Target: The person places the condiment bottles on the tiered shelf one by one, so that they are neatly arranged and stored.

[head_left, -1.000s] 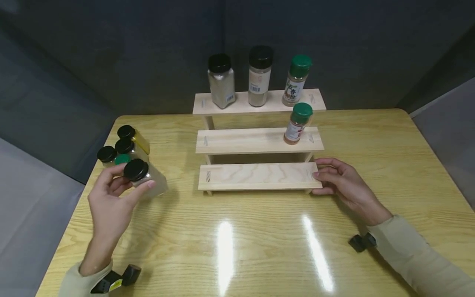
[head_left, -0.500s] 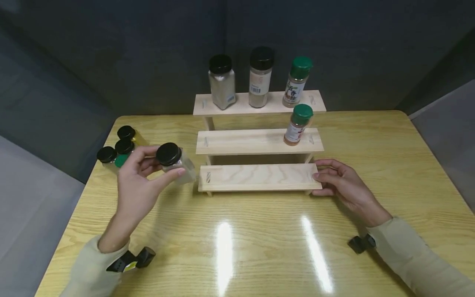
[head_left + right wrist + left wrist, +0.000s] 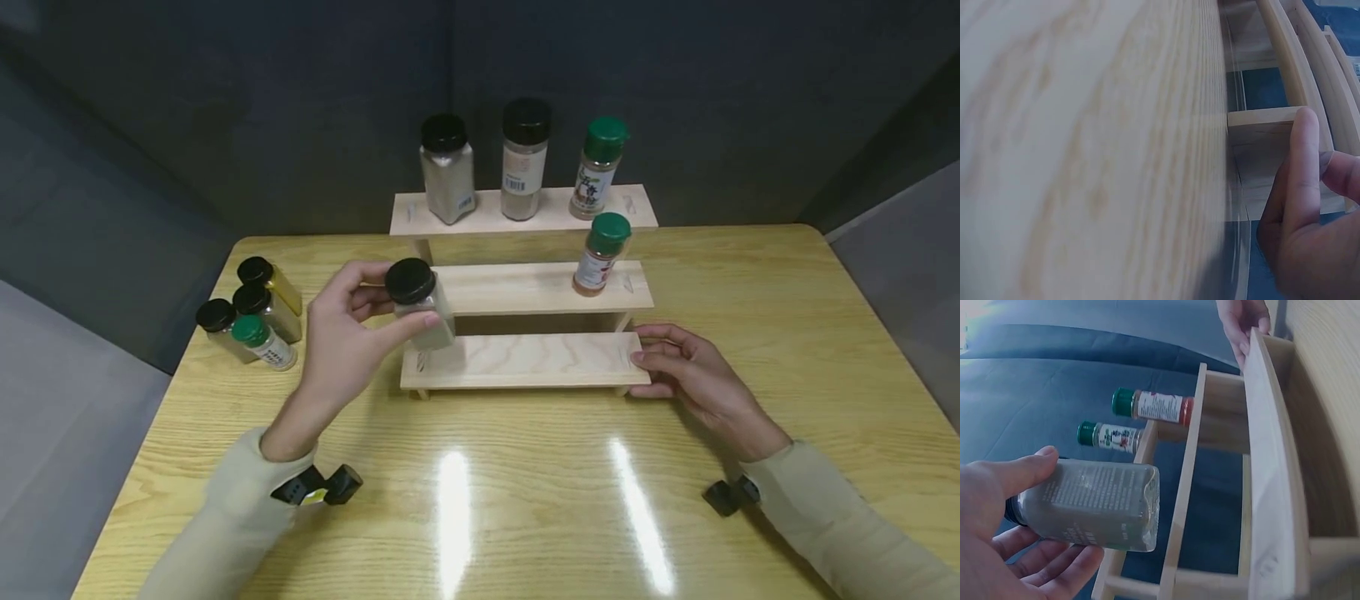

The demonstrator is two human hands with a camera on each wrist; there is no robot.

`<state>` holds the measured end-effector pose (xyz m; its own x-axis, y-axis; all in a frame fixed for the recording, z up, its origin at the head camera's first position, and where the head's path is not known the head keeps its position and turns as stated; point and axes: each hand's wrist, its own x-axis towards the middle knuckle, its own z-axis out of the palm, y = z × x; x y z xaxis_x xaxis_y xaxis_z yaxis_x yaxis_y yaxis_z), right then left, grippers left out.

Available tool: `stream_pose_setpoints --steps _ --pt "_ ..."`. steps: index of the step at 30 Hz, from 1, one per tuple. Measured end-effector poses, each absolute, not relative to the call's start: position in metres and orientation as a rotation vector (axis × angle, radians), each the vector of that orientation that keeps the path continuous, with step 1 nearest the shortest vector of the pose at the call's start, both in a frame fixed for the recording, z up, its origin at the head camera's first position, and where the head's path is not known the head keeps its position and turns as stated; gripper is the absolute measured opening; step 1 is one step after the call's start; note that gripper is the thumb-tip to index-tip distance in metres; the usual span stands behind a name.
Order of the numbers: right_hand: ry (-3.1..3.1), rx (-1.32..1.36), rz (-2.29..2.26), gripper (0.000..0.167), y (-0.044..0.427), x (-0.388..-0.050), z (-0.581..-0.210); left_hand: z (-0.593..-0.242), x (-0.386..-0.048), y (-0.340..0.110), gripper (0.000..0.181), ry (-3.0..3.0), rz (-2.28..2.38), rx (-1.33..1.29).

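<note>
In the head view the left hand [image 3: 348,342] grips a black-capped jar [image 3: 430,312] between thumb and fingers, at the left end of a three-step wooden rack [image 3: 525,360]. The left wrist view shows this jar [image 3: 1094,503] lifted clear, with printed text on its side and the fingers [image 3: 1063,565] beneath it. At the rack's right end, the right hand [image 3: 705,379] holds the bottom step's edge with thumb and fingers. A green-capped bottle [image 3: 596,271] stands on the middle step's right side.
The top step carries a square black-capped jar [image 3: 450,179], a round black-capped jar [image 3: 522,175] and a green-capped bottle [image 3: 592,183]. At the table's left stand several more, including a small green-capped bottle [image 3: 273,352] and a yellow one [image 3: 285,289].
The left hand has carried the black-capped jar right and slightly away, from beside the left group to the rack's left end. The right hand has stayed at the rack.
</note>
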<state>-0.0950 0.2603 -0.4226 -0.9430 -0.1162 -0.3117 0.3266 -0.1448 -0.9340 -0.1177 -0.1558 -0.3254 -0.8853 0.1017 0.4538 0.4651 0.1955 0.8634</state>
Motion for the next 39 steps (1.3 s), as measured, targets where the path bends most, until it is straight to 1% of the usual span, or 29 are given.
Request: stream_pose_setpoints --steps 12,16,22,29,39 --pt "1.844 0.204 -2.162 0.033 0.261 -0.095 -0.422 -0.311 -0.135 -0.11 0.055 -2.209 -1.753 -0.621" --pt "1.846 0.197 -2.161 0.032 0.26 -0.095 -0.421 -0.309 -0.142 -0.099 0.055 -2.224 -1.783 -0.582" --pt "1.848 0.187 -2.165 0.029 0.26 -0.095 -0.421 -0.311 -0.153 -0.085 0.056 -2.256 -1.777 -0.543" --pt "1.84 0.179 -2.174 0.031 0.26 -0.095 -0.422 -0.315 -0.163 -0.072 0.056 -2.264 -1.738 -0.596" --pt "1.822 0.209 -2.177 0.032 0.26 -0.094 -0.421 -0.316 -0.168 -0.058 0.057 -2.26 -1.72 -0.614"
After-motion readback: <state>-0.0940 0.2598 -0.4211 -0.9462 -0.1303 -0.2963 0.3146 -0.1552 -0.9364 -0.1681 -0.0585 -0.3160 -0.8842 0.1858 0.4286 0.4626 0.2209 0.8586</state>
